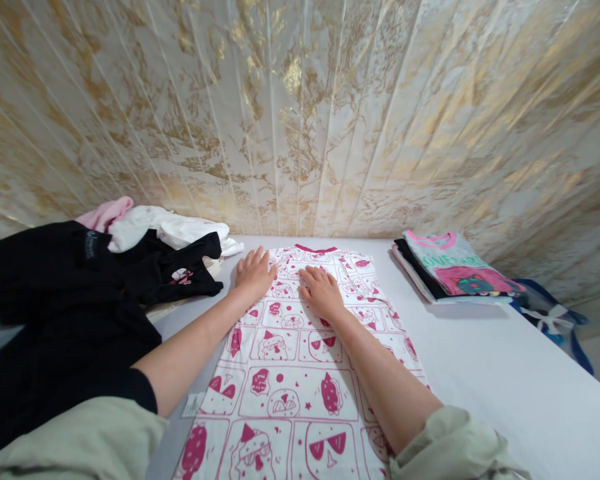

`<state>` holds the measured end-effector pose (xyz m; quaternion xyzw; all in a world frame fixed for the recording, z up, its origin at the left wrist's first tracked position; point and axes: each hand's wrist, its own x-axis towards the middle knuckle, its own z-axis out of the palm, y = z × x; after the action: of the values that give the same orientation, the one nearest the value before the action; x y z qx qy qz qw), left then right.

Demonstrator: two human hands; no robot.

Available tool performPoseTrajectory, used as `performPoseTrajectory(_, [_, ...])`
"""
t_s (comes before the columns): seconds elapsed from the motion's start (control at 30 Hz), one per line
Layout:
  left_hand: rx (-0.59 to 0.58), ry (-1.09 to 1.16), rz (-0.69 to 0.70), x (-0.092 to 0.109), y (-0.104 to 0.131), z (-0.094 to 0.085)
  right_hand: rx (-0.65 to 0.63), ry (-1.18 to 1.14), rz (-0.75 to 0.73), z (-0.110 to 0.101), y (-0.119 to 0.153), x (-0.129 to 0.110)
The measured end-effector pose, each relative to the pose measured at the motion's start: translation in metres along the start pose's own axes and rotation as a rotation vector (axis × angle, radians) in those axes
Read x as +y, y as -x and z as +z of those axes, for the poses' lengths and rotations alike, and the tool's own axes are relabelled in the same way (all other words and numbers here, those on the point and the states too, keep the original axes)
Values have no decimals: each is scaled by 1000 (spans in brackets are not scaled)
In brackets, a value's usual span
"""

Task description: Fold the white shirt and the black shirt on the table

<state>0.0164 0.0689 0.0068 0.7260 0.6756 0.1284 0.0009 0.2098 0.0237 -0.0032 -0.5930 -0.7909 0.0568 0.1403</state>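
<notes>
A white T-shirt with dark pink cartoon panels (300,373) lies spread face-up before me, its pink-trimmed neckline at the far end. Its lower part runs out of view at the bottom. My left hand (254,272) rests flat at the shirt's upper left edge, fingers stretched out. On the upper chest, just right of the middle, lies my right hand (323,292), palm down with its fingers extended. Neither hand grips the cloth. A small white label (193,405) sticks out from the shirt's left side.
Black garments (55,280) are heaped on the left, with a white garment (170,227) and a pink one (106,215) behind. A stack of folded shirts (460,267) sits at the right on the white table (505,373). Beyond it is a blue strapped item (555,317). A gold-patterned curtain (300,120) hangs behind.
</notes>
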Motion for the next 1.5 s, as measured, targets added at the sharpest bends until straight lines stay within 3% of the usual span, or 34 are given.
performPoseTrajectory(0.07, [50,25,125,2,-7,-1,2,2,-1,1,0,0])
performPoseTrajectory(0.17, [-20,50,229,1,-16,5,2,6,8,2,0,1])
performPoseTrajectory(0.37, [-79,25,219,-6,-20,20,-7,-9,6,1,-1,1])
performPoseTrajectory(0.73, [-78,15,216,-3,-17,17,-17,-3,13,-1,-1,1])
performPoseTrajectory(0.83, [22,41,130,-4,-16,17,-16,-6,12,-2,0,0])
performPoseTrajectory(0.97, [166,120,-163,-8,-16,15,-19,-12,15,-2,0,0])
performPoseTrajectory(1.17, [141,185,-267,-13,-24,11,-15,-14,15,-1,1,0])
performPoseTrajectory(1.5, [113,252,-405,-26,-61,9,-2,-17,12,2,-1,1])
